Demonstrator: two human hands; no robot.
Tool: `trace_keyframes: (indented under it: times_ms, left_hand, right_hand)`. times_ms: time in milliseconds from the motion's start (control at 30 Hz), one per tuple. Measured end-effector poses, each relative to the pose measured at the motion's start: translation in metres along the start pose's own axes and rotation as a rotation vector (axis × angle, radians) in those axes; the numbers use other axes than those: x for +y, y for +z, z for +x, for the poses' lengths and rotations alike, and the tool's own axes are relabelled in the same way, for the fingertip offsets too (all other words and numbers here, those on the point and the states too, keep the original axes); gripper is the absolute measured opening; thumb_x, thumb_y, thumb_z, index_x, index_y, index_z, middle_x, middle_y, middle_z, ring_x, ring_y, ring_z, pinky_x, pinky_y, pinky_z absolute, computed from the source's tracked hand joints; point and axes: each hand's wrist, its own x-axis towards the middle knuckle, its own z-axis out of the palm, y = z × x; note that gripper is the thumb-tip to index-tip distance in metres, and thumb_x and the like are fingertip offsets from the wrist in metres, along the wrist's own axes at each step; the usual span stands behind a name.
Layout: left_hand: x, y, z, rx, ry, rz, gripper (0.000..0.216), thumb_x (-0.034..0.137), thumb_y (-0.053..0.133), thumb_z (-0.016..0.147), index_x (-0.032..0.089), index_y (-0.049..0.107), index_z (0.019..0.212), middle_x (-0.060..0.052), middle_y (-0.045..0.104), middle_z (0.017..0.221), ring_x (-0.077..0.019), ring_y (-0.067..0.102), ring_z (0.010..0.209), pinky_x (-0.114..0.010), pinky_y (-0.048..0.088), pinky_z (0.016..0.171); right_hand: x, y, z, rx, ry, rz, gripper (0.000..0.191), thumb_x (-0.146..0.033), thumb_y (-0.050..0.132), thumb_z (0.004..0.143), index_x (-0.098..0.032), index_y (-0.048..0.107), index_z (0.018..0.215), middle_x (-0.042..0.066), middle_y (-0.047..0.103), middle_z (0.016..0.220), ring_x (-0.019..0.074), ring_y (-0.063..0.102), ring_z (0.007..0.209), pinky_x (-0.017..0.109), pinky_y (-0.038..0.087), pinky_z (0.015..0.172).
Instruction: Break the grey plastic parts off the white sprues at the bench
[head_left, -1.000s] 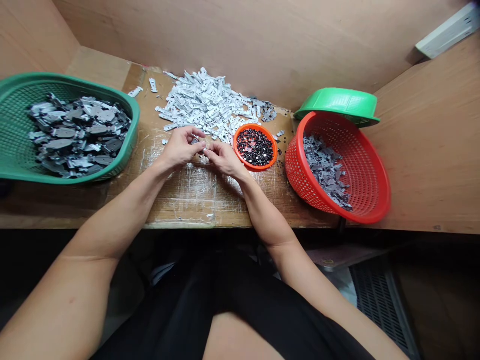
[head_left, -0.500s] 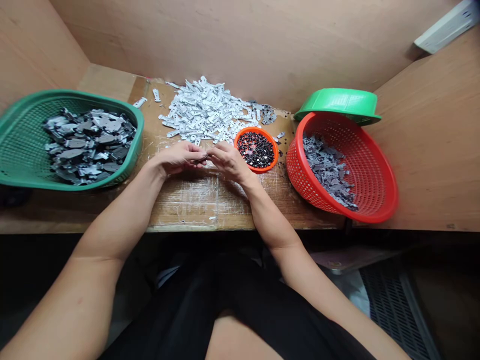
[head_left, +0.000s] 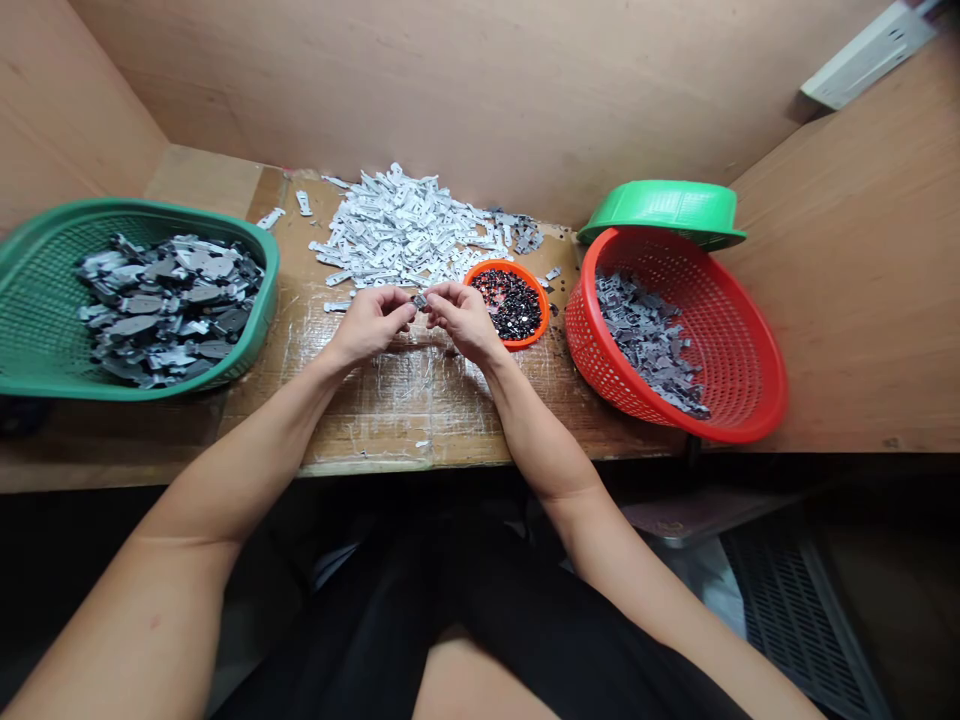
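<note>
The brown surface (head_left: 360, 430), covered with shiny, worn tape, has its near edge before the person's lap. Over it both forearms reach forward and inward. The left hand (head_left: 371, 325) and the right hand (head_left: 466, 320), thumbs against fingers, pinch between them a small metal part (head_left: 418, 301), near an orange bowl (head_left: 545, 318). A green basket (head_left: 271, 290) stands at left, a red basket (head_left: 739, 340) at right. Behind lies a pile of pale metal plates (head_left: 405, 225), then the plywood wall (head_left: 450, 90); a white socket strip (head_left: 866, 60) sits at upper right.

There are two hands (head_left: 369, 325) (head_left: 463, 318), two baskets (head_left: 727, 325) (head_left: 45, 310) (one red, one green), one bowl (head_left: 544, 305) and one basin (head_left: 664, 208).
</note>
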Motion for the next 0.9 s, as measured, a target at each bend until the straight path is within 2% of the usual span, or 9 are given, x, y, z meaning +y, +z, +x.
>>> trace_keyframes:
  times_ms: [100,267,367,500,600,767,900]
  left_hand:
    - [0.001,0.002,-0.002,-0.011,0.060,0.083,0.014,0.032,0.083,0.085,0.019,0.077,0.083,-0.004,0.073,0.076,-0.0173,0.062,0.068,-0.028,0.049,0.061]
    - [0.001,0.003,-0.005,-0.076,0.084,0.112,0.024,0.039,0.081,0.084,0.021,0.070,0.073,-0.001,0.063,0.067,-0.0152,0.051,0.062,-0.027,0.040,0.057]
    - [0.005,0.005,-0.009,-0.139,0.021,0.023,0.030,0.044,0.085,0.083,0.021,0.070,0.072,-0.002,0.063,0.066,-0.0154,0.052,0.060,-0.027,0.041,0.055]
    - [0.014,0.008,-0.017,-0.174,-0.034,-0.133,0.036,0.048,0.093,0.084,0.020,0.072,0.074,-0.003,0.068,0.070,-0.0150,0.057,0.061,-0.027,0.046,0.057]
    - [0.016,0.009,-0.018,-0.153,-0.022,-0.143,0.038,0.051,0.096,0.083,0.020,0.074,0.077,-0.004,0.070,0.071,-0.0157,0.060,0.062,-0.027,0.048,0.059]
    - [0.007,0.014,-0.015,-0.115,0.027,-0.081,0.048,0.060,0.096,0.085,0.021,0.072,0.071,-0.004,0.069,0.067,-0.0166,0.058,0.061,-0.028,0.046,0.058]
    - [-0.002,0.022,-0.014,0.001,0.040,-0.157,0.047,0.060,0.098,0.082,0.021,0.072,0.076,-0.004,0.072,0.072,-0.0171,0.063,0.064,-0.030,0.053,0.064]
  right_hand:
    - [-0.001,0.000,-0.001,-0.025,-0.007,-0.147,0.056,-0.073,0.087,0.093,-0.023,0.063,0.084,-0.002,0.063,0.074,0.0141,0.051,0.067,0.029,0.045,0.065]
    - [0.000,0.002,-0.005,-0.014,-0.192,-0.430,0.071,-0.086,0.069,0.100,-0.025,0.050,0.069,-0.005,0.046,0.066,0.0151,0.042,0.070,0.032,0.035,0.069]
    - [0.000,0.001,-0.008,-0.050,-0.261,-0.425,0.076,-0.096,0.057,0.098,-0.026,0.048,0.070,-0.003,0.045,0.068,0.0159,0.041,0.070,0.034,0.034,0.070]
    - [0.001,0.002,-0.010,-0.096,-0.184,-0.253,0.082,-0.108,0.054,0.089,-0.028,0.045,0.073,-0.004,0.042,0.066,0.0157,0.038,0.065,0.033,0.033,0.064]
    - [0.000,0.003,-0.011,-0.115,-0.175,-0.223,0.081,-0.107,0.054,0.090,-0.030,0.040,0.073,-0.005,0.036,0.063,0.0157,0.034,0.062,0.033,0.031,0.061]
    - [-0.002,0.001,-0.015,0.009,-0.336,-0.537,0.070,-0.090,0.054,0.104,-0.029,0.041,0.073,-0.002,0.043,0.067,0.0182,0.037,0.067,0.036,0.035,0.070]
    - [0.001,0.002,-0.011,0.016,-0.267,-0.399,0.075,-0.097,0.046,0.102,-0.028,0.046,0.072,-0.002,0.047,0.067,0.0174,0.043,0.067,0.034,0.038,0.069]
